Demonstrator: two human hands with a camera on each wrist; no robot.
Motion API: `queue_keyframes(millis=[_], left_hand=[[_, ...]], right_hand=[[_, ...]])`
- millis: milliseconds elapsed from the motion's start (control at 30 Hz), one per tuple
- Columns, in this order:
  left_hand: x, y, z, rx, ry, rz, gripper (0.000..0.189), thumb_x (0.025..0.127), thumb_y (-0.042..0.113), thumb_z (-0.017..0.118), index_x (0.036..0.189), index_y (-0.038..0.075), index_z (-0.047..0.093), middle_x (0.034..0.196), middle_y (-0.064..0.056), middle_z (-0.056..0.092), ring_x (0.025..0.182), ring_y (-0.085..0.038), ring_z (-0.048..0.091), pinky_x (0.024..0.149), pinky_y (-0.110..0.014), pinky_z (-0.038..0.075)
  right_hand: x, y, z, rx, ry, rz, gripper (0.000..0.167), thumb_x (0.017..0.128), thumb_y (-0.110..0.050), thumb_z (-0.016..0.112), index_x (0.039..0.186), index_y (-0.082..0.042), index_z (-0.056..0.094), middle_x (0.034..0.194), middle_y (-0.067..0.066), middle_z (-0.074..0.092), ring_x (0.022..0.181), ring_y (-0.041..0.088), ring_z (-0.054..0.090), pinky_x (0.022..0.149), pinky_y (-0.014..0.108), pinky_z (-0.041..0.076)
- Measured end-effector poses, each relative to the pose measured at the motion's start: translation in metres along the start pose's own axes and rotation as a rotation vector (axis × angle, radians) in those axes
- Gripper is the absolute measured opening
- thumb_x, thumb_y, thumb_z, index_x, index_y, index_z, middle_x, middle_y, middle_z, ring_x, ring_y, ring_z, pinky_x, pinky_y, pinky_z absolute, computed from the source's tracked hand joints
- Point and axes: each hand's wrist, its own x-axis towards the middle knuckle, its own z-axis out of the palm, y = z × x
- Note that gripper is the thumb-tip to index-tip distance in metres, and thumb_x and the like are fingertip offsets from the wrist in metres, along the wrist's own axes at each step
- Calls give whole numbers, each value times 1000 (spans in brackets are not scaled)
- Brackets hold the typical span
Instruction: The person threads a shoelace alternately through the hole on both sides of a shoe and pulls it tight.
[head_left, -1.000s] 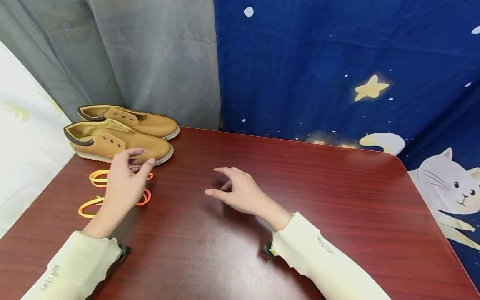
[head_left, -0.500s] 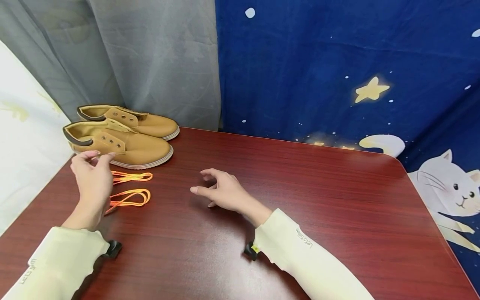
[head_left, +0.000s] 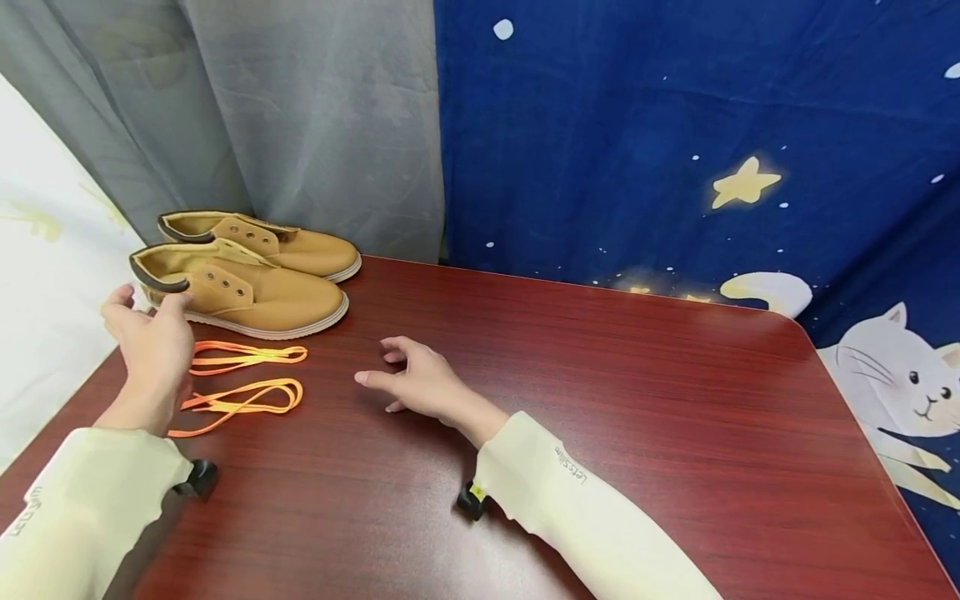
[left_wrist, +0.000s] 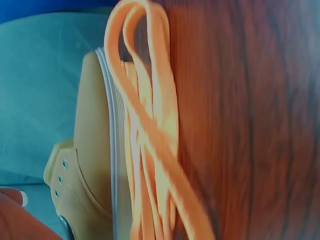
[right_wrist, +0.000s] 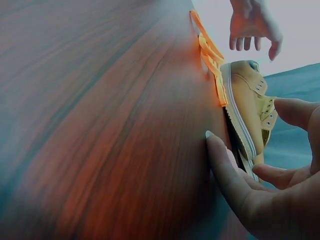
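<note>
Two tan shoes stand side by side at the back left of the table, their toes to the right and no laces in their eyelets. My left hand (head_left: pixel 153 337) is at the heel of the near shoe (head_left: pixel 277 300), fingers apart; whether it touches the heel I cannot tell. Behind it stands the far shoe (head_left: pixel 318 250). Two bundles of orange shoelaces, a rear one (head_left: pixel 258 354) and a front one (head_left: pixel 262 396), lie looped on the table, their left ends near my left wrist. My right hand (head_left: pixel 427 379), fingers loosely bent and holding nothing, hovers right of the laces.
A reddish-brown wooden table (head_left: pixel 637 417) bears everything. A grey curtain (head_left: pixel 337 125) hangs close behind the shoes, and a blue curtain (head_left: pixel 600 125) with stars and a cat runs along the back and right. White cloth (head_left: pixel 45 292) borders the left edge.
My left hand has moved left, from over the laces to the near shoe's heel, uncovering the laces. My right hand has drifted left over the table. Shoes and laces stay put.
</note>
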Motion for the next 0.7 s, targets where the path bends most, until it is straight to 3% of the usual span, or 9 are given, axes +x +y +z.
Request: queue_keyframes(millis=[100,167,233,433,567,700], left_hand=[[6,1,-3,64,-15,-9,69,100,25,51,155,26,10,160,11,6,143,0,17,113,-7,14],[9,2,-5,79,-28,-11,70,102,26,47,158,24,6,168,8,-5,148,5,2,119,-9,2],[14,2,-6,83,-34,-14,67,104,27,42,160,24,4,169,10,-6,150,5,-1,121,-11,1],[31,2,-8,-6,-32,-26,55,109,24,26,162,26,11,169,14,4,149,7,7,121,-9,8],[44,-1,-9,-82,-13,-71,53,109,23,26,161,26,16,168,14,11,148,7,14,119,-9,15],[55,-2,-12,-84,14,-128,52,109,24,28,160,26,20,166,16,14,147,6,16,119,-8,16]], right_hand=[[5,-1,5,80,-4,19,72,88,-32,79,149,-14,47,142,9,57,77,22,74,67,32,62],[8,-1,7,117,-6,27,73,87,-32,80,150,-14,46,143,9,57,83,21,75,69,33,62],[11,-1,9,142,-7,32,74,87,-31,80,151,-15,45,144,9,56,88,20,74,71,34,62],[20,-3,16,216,-15,30,75,91,-29,77,155,-17,40,147,10,54,105,20,72,77,34,62],[26,-6,21,268,-22,20,75,93,-26,74,157,-20,36,147,12,53,111,22,70,81,36,62],[30,-8,25,309,-8,15,79,93,-25,74,160,-24,30,145,12,54,111,23,70,84,37,61]])
